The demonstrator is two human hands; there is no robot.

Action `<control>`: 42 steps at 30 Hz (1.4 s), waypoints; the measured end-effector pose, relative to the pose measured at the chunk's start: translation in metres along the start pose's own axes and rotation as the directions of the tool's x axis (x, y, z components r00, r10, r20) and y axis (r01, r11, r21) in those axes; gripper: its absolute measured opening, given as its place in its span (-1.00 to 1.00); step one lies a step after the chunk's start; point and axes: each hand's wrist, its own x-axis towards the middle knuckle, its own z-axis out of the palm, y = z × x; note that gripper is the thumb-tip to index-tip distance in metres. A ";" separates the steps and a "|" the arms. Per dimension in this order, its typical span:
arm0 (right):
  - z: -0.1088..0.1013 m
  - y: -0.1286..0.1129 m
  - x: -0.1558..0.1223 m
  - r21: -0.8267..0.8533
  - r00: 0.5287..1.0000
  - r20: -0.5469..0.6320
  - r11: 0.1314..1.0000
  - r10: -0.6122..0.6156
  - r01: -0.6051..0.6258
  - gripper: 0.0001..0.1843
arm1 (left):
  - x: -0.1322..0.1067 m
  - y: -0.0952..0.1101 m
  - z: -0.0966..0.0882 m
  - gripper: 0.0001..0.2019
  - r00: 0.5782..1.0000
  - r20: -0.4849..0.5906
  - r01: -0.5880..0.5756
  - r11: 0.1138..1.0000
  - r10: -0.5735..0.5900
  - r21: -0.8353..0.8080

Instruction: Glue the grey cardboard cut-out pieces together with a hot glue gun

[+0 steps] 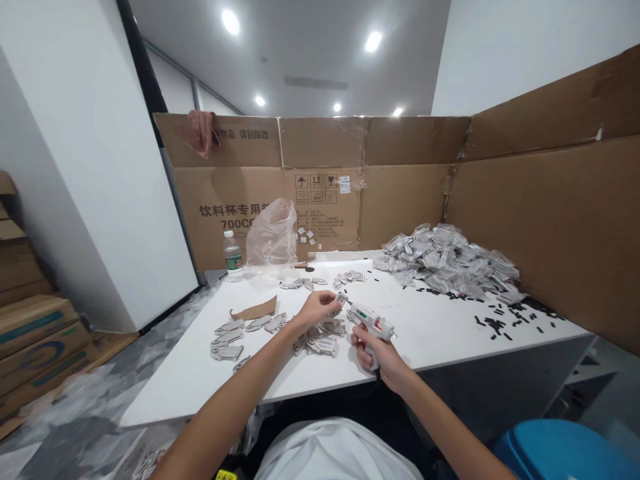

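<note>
My right hand (373,350) is wrapped round the handle of a white glue gun (369,320), whose nozzle points up and left. Between the fingers of my left hand (319,308) is a small flat grey-white piece (341,299), held up at the nozzle's tip. Whether tip and piece touch, I cannot tell. Below my left hand lies a loose heap of similar flat pieces (323,345). More such pieces (227,341) are spread to the left, and further ones (349,277) lie beyond my hands on the white table (173,390).
A big pile of clear-wrapped pieces (445,257) stands at the back right, with small black bits (495,325) scattered before it. At the back left are a water bottle (233,255) and a plastic bag (273,233). Cardboard walls (405,200) enclose the back and right.
</note>
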 end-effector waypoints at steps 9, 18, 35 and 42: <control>-0.003 0.004 0.003 0.050 1.000 -0.015 0.999 0.012 -0.011 -0.43 | -0.006 0.011 0.006 -0.57 0.997 0.056 -0.044 0.997 0.047 -0.069; -0.003 0.007 0.005 0.097 0.998 -0.056 0.995 0.009 -0.003 -0.37 | -0.006 0.009 0.006 -0.51 0.995 0.083 -0.056 0.994 0.064 -0.090; 0.000 0.007 0.005 0.118 0.995 -0.094 0.993 0.010 0.001 -0.30 | -0.005 0.009 0.009 -0.48 0.995 0.066 -0.064 0.988 0.074 -0.140; -0.002 0.010 0.005 0.095 0.992 -0.121 0.995 0.031 -0.020 -0.29 | -0.004 0.005 0.009 -0.46 0.996 0.068 -0.057 0.991 0.065 -0.125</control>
